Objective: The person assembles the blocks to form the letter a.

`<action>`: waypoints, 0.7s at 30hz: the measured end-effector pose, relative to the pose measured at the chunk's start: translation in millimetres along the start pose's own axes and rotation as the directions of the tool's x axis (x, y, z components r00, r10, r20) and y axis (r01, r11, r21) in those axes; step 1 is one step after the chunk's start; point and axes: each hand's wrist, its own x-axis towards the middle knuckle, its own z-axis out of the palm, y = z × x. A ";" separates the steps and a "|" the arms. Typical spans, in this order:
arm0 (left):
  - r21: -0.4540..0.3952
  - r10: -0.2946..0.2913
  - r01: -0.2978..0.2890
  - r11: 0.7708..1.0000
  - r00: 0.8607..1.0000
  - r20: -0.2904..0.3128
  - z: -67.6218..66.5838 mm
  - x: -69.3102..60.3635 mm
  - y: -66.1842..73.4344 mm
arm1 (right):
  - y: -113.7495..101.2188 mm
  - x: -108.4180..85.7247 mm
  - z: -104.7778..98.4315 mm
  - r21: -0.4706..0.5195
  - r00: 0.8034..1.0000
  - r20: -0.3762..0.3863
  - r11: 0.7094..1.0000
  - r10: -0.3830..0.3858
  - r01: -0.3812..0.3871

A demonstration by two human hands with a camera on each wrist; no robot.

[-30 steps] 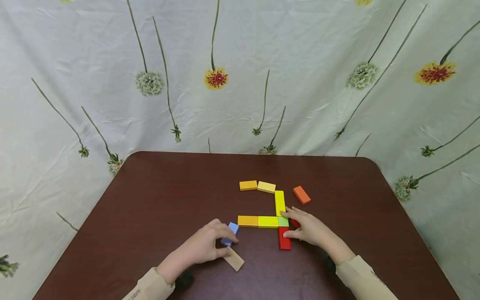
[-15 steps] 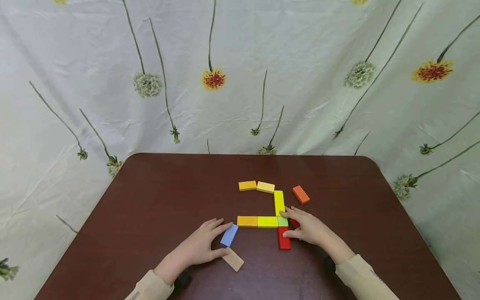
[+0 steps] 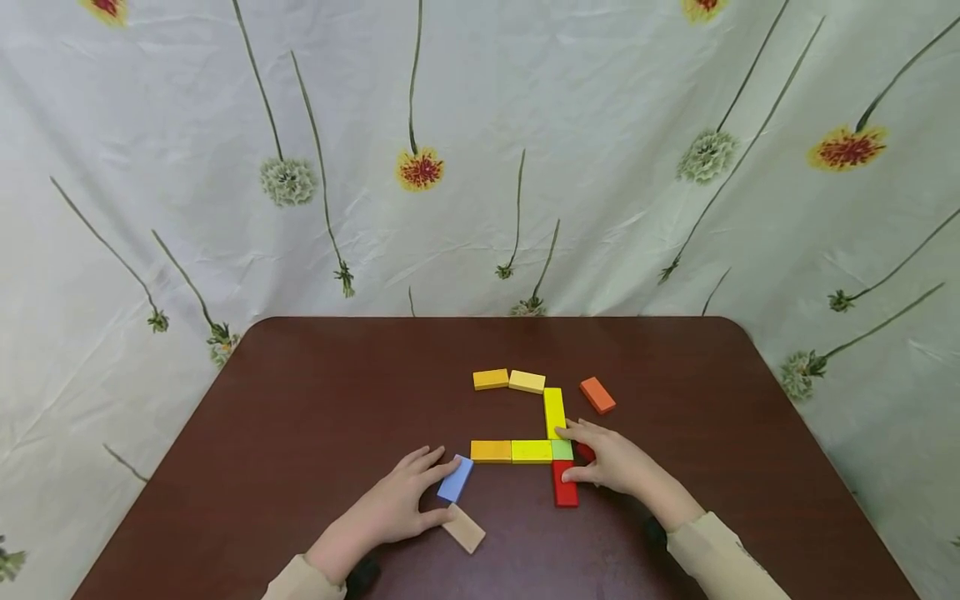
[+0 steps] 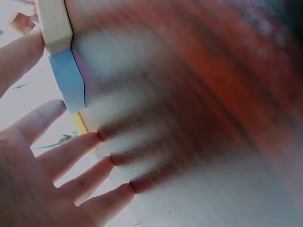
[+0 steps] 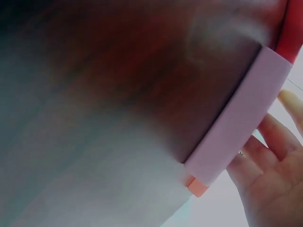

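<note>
Touching the blue block (image 3: pixel 455 479) is the left hand (image 3: pixel 392 503).

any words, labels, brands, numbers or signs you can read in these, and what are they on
No text can be read in any view.
Right sleeve: a faint dark mark that may be lettering, too small to read.
Blue block and wooden block: no lettering or numbers on the faces that show.
Backdrop cloth: printed flowers, no writing seen.
</note>
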 end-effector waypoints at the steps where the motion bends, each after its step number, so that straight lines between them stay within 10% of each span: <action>1: -0.002 0.004 -0.004 1.000 1.000 0.000 -0.6 0.2 0.1 | -0.5 0.4 -0.9 0.001 1.000 0.000 1.000 0.002 -0.002; 11: 0.000 0.023 -0.023 1.000 1.000 -0.017 -1.7 0.6 -1.2 | 1.3 0.7 -16.3 -0.012 0.982 -0.179 0.999 -0.053 0.052; 21: -0.008 0.028 -0.028 1.000 1.000 -0.013 -1.2 -1.3 -3.3 | 6.7 15.6 -29.8 -0.034 0.871 -0.483 0.992 0.089 -0.121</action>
